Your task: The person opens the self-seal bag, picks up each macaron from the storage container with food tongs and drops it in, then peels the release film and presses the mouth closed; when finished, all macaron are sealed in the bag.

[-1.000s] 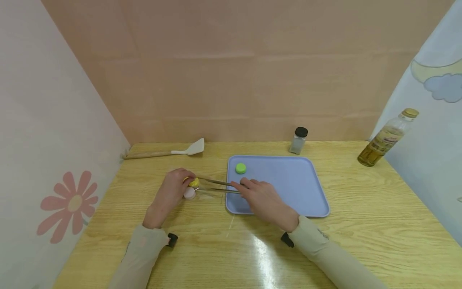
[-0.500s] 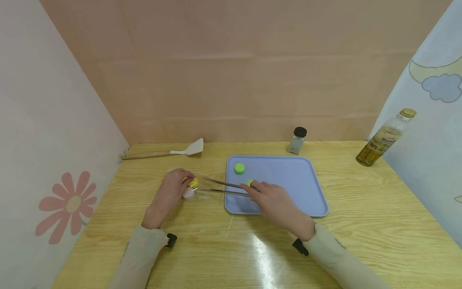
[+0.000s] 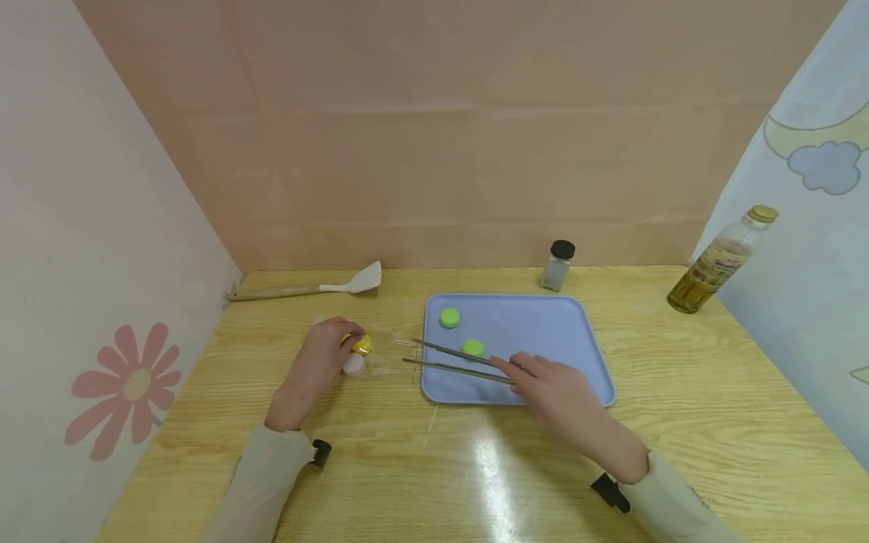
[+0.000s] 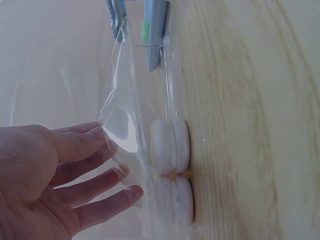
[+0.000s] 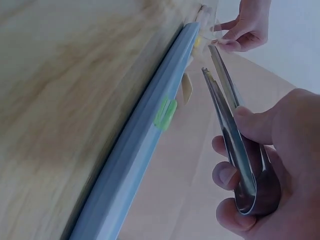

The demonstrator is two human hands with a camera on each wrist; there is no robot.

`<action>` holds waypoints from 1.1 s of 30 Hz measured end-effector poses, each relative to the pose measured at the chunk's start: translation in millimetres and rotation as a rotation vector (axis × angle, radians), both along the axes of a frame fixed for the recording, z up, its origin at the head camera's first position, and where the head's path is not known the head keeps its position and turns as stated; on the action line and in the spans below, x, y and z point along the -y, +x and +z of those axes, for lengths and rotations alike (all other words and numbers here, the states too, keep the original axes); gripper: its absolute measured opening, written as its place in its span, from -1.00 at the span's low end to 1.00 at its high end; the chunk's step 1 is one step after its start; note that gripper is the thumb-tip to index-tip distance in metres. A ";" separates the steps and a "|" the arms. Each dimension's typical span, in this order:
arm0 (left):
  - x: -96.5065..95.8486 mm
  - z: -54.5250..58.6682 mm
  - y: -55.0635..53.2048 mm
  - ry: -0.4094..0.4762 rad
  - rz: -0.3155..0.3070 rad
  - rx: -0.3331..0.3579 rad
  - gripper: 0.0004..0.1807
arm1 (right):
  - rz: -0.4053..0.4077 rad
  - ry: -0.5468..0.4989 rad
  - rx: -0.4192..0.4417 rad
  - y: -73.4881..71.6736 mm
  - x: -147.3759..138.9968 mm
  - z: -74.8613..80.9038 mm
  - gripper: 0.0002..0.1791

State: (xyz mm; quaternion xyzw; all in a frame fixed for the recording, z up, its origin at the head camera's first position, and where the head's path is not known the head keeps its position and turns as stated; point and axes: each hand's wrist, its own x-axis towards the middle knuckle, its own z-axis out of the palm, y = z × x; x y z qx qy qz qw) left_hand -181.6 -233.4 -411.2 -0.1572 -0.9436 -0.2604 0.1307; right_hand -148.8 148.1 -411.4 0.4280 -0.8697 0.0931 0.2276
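My left hand (image 3: 319, 362) pinches the edge of a clear plastic bag (image 4: 120, 120) lying on the table at the left. Inside the bag, white macarons (image 4: 170, 147) show in the left wrist view, and a yellow macaron (image 3: 363, 345) shows in the head view. My right hand (image 3: 553, 388) holds metal tongs (image 5: 227, 127) above the tray. Their tips stand apart with nothing between them, pointing left at the bag. Two green macarons lie on the blue tray (image 3: 543, 332): one (image 3: 449, 317) near its back left corner, the other (image 3: 473, 347) just behind the tongs.
A white spatula (image 3: 366, 278) with a wooden handle lies at the back left. Behind the tray stands a small jar (image 3: 557, 270) with a black lid. An oil bottle (image 3: 713, 268) stands at the right. Walls border the table (image 3: 407, 483) at the back and sides.
My right hand has moved right with the tongs, drawing their tips away from the bag. A second green macaron has come into view on the tray. My left hand has stayed put.
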 end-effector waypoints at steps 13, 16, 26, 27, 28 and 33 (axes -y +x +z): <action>1.3 0.6 0.7 -0.003 -0.009 0.003 -0.89 | -0.075 -0.053 0.049 28.9 -56.4 -2.3 -0.58; 1.1 0.6 1.2 -0.006 -0.009 -0.004 -0.89 | -0.106 -0.061 0.037 35.8 -68.3 -2.7 -0.40; 0.7 0.6 1.4 -0.019 -0.012 -0.022 -0.89 | -0.183 -0.038 0.053 50.6 -97.1 -2.0 -0.34; 0.7 0.5 1.4 -0.018 -0.012 -0.022 -0.89 | -0.188 -0.037 0.056 50.9 -99.3 -2.6 -0.34; 0.7 0.5 1.5 -0.017 -0.013 -0.023 -0.89 | -0.192 -0.035 0.057 50.9 -101.3 -3.2 -0.34; 0.6 0.9 1.6 -0.014 -0.018 -0.031 -0.90 | -0.207 -0.022 0.057 50.7 -107.4 -5.7 -0.32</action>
